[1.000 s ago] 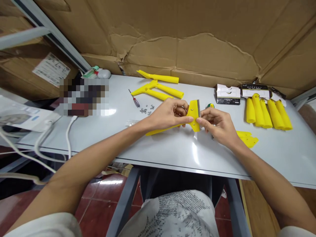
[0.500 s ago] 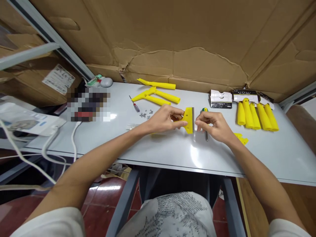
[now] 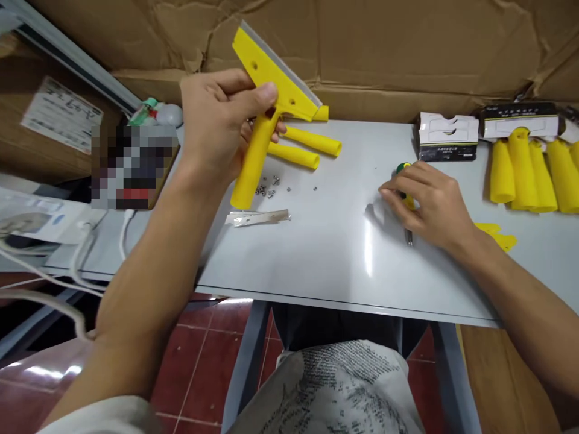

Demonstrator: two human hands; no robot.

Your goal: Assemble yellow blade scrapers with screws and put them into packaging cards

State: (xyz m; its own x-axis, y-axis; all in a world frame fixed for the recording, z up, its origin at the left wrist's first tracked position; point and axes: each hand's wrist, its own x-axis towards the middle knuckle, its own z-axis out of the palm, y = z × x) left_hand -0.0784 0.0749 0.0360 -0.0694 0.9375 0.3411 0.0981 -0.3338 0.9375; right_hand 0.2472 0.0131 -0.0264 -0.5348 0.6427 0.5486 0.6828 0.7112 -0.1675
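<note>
My left hand [image 3: 226, 117] is closed round a yellow scraper [image 3: 275, 81], raised above the table's far left part. Its wide head carries a thin metal blade along the upper edge and shows two holes; the round handle points down toward me. My right hand [image 3: 427, 202] is low over the table with thumb and fingertips drawn together; whether anything small is between them cannot be seen. Beneath or behind that hand is a screwdriver [image 3: 409, 236] with a green and yellow handle, partly hidden by the fingers.
Small metal nuts or screws [image 3: 271, 187] and thin wrapped strips [image 3: 257, 217] lie mid-table. More yellow handles [image 3: 312, 141] lie behind. At right are black-and-white boxes [image 3: 447, 137], upright yellow handles [image 3: 525, 172] and flat yellow pieces [image 3: 497, 235]. Cardboard [image 3: 407, 54] walls the back; white cables [image 3: 81, 271] hang left.
My left hand has lifted the scraper up and to the left, turning it so its handle shows. My right hand has moved away from the blade. The view has shifted closer.
</note>
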